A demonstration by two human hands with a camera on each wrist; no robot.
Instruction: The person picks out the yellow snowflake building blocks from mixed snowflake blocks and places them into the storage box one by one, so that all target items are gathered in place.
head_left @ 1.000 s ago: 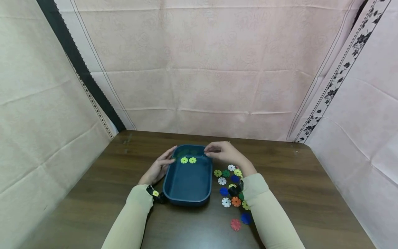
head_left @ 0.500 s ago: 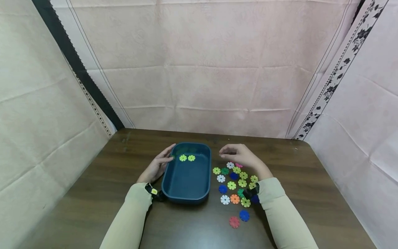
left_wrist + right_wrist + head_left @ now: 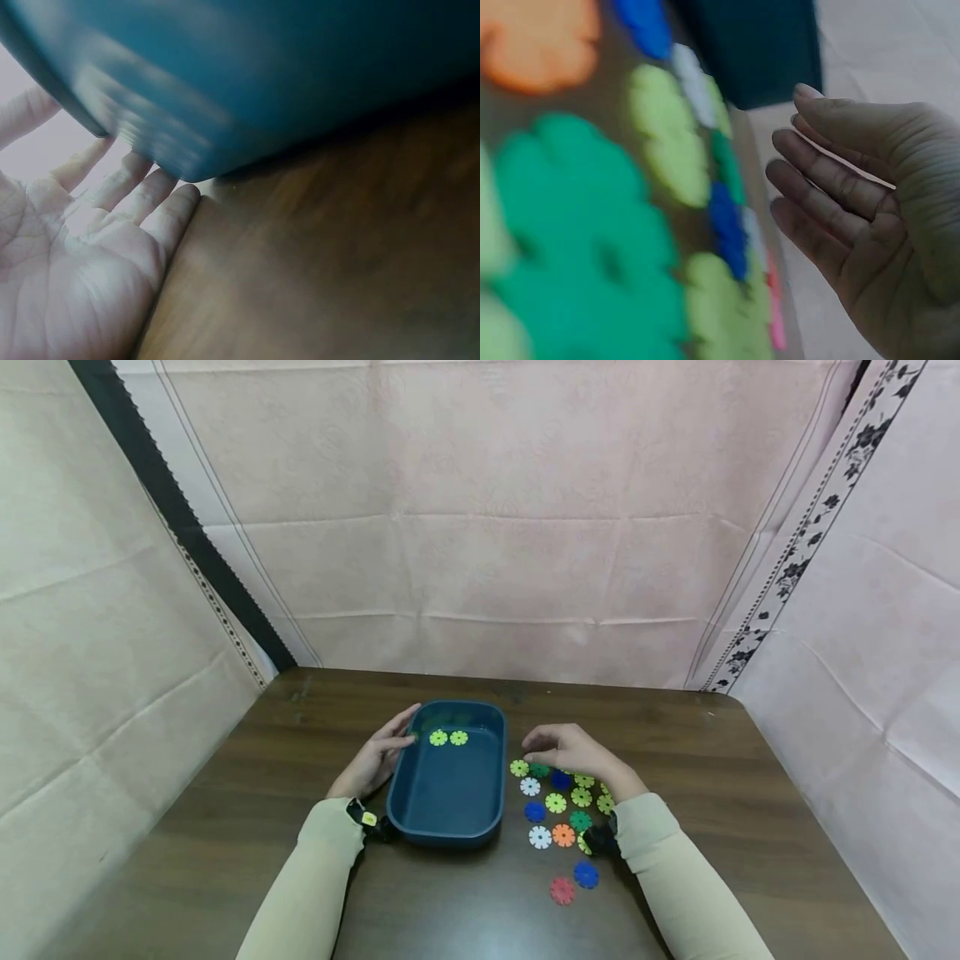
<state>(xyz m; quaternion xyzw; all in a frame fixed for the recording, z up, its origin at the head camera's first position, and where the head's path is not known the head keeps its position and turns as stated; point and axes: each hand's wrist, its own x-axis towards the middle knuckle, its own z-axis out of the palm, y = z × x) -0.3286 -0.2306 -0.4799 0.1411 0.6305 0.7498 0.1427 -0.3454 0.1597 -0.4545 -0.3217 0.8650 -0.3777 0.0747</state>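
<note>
The loose flower-shaped discs (image 3: 581, 797) lie on the table to the right of the blue tray (image 3: 447, 814); two yellow-green discs (image 3: 459, 737) sit side by side in the tray's far half. The discs look thin and light, perhaps foam or plastic, so they should be easy to carry but fiddly to lift off the wood; a thumb-and-finger pinch on the notched edge seems best. The right hand (image 3: 568, 750) hovers at the far end of the loose group, fingers softly bent, with nothing visible between thumb and fingertips. The left hand (image 3: 375, 762) rests against the tray's left side, fingers extended and spread. Pale cloth (image 3: 487, 568) hangs behind the table (image 3: 300, 827).
</note>
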